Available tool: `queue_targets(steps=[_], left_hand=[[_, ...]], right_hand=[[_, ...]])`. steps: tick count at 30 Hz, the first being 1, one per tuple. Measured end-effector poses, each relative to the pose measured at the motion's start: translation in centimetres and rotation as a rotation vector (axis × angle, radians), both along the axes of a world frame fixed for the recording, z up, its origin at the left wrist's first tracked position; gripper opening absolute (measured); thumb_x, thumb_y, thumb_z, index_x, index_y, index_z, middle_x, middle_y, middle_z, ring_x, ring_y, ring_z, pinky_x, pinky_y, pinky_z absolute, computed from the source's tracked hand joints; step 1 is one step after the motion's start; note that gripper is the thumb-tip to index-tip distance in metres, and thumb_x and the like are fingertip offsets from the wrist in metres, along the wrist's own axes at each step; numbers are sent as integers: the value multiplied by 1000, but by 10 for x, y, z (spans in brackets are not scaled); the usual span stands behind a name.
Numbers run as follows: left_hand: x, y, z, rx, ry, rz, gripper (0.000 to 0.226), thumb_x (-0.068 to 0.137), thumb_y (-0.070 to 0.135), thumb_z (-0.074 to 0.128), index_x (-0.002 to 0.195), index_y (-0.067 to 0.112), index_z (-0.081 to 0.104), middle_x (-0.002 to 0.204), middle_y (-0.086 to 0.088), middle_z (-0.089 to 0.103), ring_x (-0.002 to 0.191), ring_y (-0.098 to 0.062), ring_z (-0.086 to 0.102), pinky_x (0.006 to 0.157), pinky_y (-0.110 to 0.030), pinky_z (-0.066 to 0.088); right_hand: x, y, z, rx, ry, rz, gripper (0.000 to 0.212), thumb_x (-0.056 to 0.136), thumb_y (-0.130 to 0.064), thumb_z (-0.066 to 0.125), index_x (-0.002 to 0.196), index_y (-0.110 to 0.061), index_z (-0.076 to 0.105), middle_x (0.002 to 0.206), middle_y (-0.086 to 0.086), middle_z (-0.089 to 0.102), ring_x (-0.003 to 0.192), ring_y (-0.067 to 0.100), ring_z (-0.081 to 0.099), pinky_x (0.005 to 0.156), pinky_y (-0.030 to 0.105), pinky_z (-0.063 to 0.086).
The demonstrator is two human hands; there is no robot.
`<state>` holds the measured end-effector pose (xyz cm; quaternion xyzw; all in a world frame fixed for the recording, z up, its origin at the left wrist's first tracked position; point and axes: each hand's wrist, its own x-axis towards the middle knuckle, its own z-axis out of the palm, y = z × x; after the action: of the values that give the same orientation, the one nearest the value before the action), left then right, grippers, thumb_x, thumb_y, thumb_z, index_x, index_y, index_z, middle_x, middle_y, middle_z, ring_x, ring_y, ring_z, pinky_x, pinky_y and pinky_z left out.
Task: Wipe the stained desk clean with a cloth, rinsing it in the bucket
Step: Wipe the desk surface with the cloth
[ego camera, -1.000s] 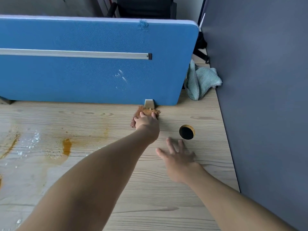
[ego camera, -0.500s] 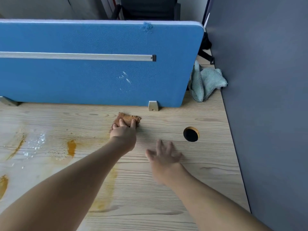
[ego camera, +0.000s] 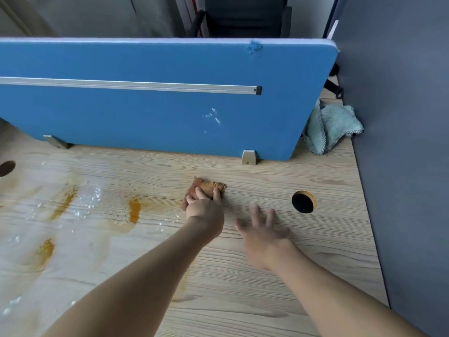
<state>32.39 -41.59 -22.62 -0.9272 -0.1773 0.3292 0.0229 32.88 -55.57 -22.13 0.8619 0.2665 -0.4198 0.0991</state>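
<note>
A folded, brown-stained cloth point(ego camera: 207, 187) lies on the light wooden desk point(ego camera: 243, 300), a little in front of the blue divider. My left hand point(ego camera: 205, 210) presses down on it with fingers laid over its top. My right hand point(ego camera: 263, 235) is spread flat low over the desk just to the right, holding nothing. Orange stains point(ego camera: 134, 210) and white specks cover the left half of the desk, with more smears at the far left point(ego camera: 64, 203). No bucket is in view.
The blue divider point(ego camera: 158, 113) stands across the back on metal feet point(ego camera: 249, 157). A round cable hole point(ego camera: 303, 201) sits right of my hands, another point(ego camera: 6, 167) at the left edge. A teal cloth point(ego camera: 332, 127) lies in the back right corner beside the grey wall point(ego camera: 408, 166).
My left hand has slid the cloth leftward and toward me, away from the divider's metal foot. My right hand has shifted left, away from the cable hole.
</note>
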Motion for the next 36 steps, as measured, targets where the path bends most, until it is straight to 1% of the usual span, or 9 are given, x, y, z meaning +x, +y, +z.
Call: queue_targets(steps=[4,10,13,16,19,22,25,31,36], left_hand=[[-23,4,-2,-52,6,-34,84,99,9,45,158,24,-11,162,-27,-9,148,-52,6,111,-53,37],[1,18,5,-17,-5,29,79,101,7,41,158,21,-11,162,-29,-5,146,-54,13,109,-51,41],[-14,10,4,-33,21,42,82,100,8,44,158,22,-11,162,-28,-7,147,-53,12,111,-51,38],[-30,14,-2,-58,4,15,83,99,6,43,158,26,-12,163,-25,-10,148,-52,7,114,-52,35],[-23,30,0,-33,-18,22,83,99,6,41,158,28,-13,163,-24,-11,148,-51,5,114,-54,33],[-20,29,1,-14,-18,40,83,99,7,42,158,26,-13,163,-24,-10,148,-50,7,112,-53,34],[-35,13,0,-30,13,68,82,100,9,44,158,25,-12,163,-25,-10,148,-51,7,112,-51,35],[-45,21,2,-79,-3,61,84,99,9,47,159,28,-9,163,-24,-7,148,-51,8,114,-53,34],[-48,13,4,-64,5,109,83,99,10,45,159,26,-11,163,-24,-11,149,-50,3,112,-51,34]], right_hand=[[0,2,5,-16,7,12,85,94,1,39,158,-37,-3,159,15,-35,144,55,-22,108,78,16],[-1,-2,10,-13,0,29,87,94,0,38,158,-37,-9,159,13,-35,146,52,-22,110,76,18],[-2,-2,12,-8,-4,30,85,96,-3,40,158,-37,-7,160,13,-34,146,52,-21,110,76,18],[-4,-1,12,5,-28,38,83,95,-3,42,159,-33,-1,161,16,-30,146,53,-20,110,78,12],[-20,6,7,43,-72,134,80,93,-7,44,159,-29,4,163,16,-22,147,50,-18,109,79,6],[-38,10,3,14,-12,179,81,95,-8,40,159,-31,-5,160,18,-30,145,52,-24,108,80,8],[-40,12,1,-8,-23,198,82,96,-9,38,158,-32,-11,158,19,-34,143,54,-25,106,82,9],[-40,13,4,-23,-30,214,89,93,-5,41,157,-33,-14,157,18,-37,143,53,-26,107,81,10],[-40,12,3,-12,-28,211,83,97,-8,38,157,-33,-13,158,18,-36,144,52,-25,108,80,9]])
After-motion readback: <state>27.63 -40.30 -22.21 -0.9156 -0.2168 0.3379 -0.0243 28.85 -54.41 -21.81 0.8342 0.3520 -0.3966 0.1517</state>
